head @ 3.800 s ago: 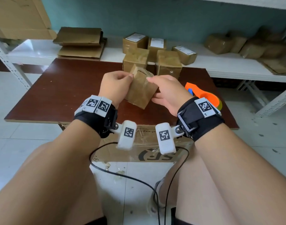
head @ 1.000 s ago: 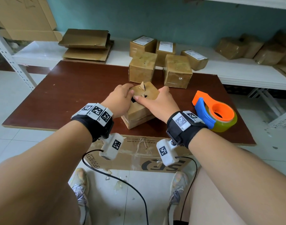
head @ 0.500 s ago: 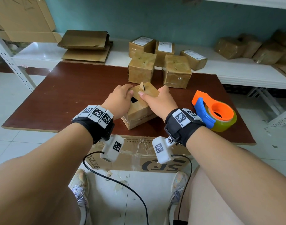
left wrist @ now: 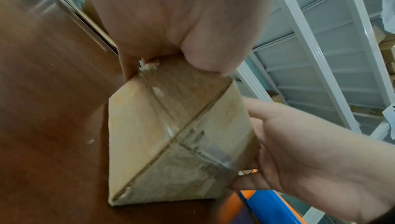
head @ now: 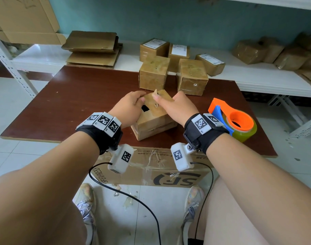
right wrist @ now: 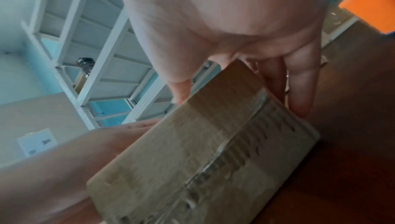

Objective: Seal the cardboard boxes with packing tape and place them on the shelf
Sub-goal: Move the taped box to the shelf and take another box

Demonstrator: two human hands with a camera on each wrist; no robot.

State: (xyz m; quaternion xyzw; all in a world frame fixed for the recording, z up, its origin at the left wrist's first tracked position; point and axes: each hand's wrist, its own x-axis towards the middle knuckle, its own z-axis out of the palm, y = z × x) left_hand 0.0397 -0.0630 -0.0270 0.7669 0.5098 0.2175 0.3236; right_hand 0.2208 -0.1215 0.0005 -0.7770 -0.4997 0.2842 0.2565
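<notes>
Cardboard, brown and scuffed, makes up the small box (head: 152,119) standing near the front edge of the dark reddish-brown wooden table (head: 66,103); its top flaps are not yet flat, one corner poking up and a dark gap showing; the left hand (head: 129,108) grips the box's left side, fingers curled over the top edge; the right hand (head: 176,107) clasps the right side, thumb pressing on the top flap; old clear tape crosses the box's lower faces; an orange and blue tape dispenser (head: 234,121) lies just right of the right wrist, near the table's right edge; two taped brown boxes (head: 170,76) stand at the table's back edge, against the white shelf (head: 257,78).
</notes>
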